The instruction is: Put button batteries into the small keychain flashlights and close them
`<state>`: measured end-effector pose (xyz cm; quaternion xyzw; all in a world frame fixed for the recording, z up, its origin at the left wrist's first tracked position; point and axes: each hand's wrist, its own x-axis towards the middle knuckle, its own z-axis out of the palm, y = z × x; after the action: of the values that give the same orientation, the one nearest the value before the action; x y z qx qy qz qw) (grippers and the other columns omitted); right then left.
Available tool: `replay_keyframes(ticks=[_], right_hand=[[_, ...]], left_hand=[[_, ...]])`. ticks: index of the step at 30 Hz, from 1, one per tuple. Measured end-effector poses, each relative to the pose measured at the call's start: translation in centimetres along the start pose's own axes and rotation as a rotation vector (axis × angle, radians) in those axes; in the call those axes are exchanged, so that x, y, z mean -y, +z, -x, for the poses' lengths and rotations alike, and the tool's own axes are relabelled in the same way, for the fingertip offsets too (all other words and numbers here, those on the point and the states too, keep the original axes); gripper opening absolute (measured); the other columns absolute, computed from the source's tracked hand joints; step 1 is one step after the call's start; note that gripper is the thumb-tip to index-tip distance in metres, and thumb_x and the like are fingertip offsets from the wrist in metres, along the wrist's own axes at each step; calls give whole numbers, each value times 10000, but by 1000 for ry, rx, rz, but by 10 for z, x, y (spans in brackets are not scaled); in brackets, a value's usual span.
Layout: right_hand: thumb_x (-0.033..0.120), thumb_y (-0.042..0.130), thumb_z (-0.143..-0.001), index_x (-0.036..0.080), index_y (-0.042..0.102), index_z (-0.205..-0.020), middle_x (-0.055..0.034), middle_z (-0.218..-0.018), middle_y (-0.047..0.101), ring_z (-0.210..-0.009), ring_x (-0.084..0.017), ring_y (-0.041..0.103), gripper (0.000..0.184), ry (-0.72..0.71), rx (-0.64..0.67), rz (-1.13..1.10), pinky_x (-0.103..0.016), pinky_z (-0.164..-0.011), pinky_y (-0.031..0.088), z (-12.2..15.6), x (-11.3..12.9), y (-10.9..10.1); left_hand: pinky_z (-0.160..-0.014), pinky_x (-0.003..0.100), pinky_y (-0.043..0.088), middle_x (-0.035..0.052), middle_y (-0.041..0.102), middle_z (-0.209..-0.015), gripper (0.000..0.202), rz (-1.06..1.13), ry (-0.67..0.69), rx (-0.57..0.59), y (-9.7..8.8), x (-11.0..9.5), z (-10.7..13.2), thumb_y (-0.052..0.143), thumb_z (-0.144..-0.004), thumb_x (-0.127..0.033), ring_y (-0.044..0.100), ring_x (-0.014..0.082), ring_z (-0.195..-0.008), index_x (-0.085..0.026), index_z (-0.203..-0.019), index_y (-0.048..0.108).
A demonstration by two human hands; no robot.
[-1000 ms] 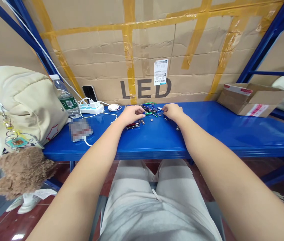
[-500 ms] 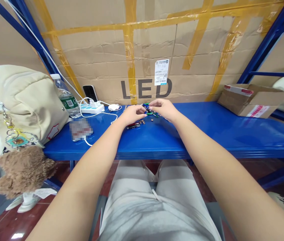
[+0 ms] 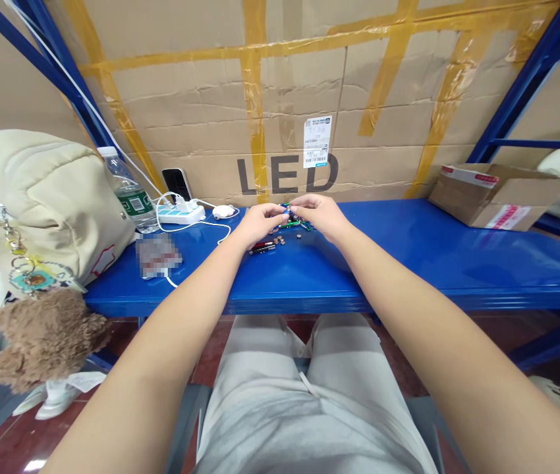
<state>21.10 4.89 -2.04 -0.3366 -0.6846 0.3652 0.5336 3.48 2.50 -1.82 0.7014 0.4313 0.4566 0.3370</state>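
Observation:
My left hand (image 3: 259,222) and my right hand (image 3: 323,214) meet fingertip to fingertip above the far middle of the blue table. Both are pinched on a small blue piece (image 3: 286,212), too small and half covered to name exactly. Just behind and below the fingers lies a small pile of green and dark pieces (image 3: 300,226), partly hidden by my right hand. Several small brown round bits (image 3: 280,241) are scattered nearer to me. Beside my left hand lie slim red and black pen-like sticks (image 3: 262,247).
A large taped cardboard box (image 3: 201,125) stands behind the blue table (image 3: 408,263). To the left are a cream bag (image 3: 62,191), a water bottle (image 3: 134,197), a power strip (image 3: 181,212) with white cables and a blurred-out device (image 3: 158,255). An open carton (image 3: 497,197) sits right.
My fingertips have come closer together, and the blue piece shows between them. My right hand has shifted slightly left. The items on the table have stayed put.

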Motion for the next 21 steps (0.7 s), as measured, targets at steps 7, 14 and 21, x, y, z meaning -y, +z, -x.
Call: replay_keyframes(ticks=[7,14,21], right_hand=[[152,695,-763,129,712,-994,-95,-1015,738,-934,-176,672,233,23,-36,8,-349,-899,513,0,1,1],[131,695,-749,144,727,-898,-63,-961,746,-934,-179,669,153,39,-107,-13,-345,-909,512,3,5,6],[55,690,-738,155,720,-809,-49,-869,740,-813,-141,672,127,171,-115,-221,-338,-924,514,3,1,9]], left_hand=[[-730,314,510,44,709,-807,165,-80,67,-106,6,-2,0,693,-796,-226,628,141,-716,-140,-936,711],[-812,315,485,45,683,-877,101,-572,482,-261,5,0,-1,663,-823,-181,619,169,-840,-161,-907,716],[-666,309,424,63,602,-802,250,-1059,755,-193,-2,7,-7,451,-960,-271,566,192,-756,-179,-939,682]])
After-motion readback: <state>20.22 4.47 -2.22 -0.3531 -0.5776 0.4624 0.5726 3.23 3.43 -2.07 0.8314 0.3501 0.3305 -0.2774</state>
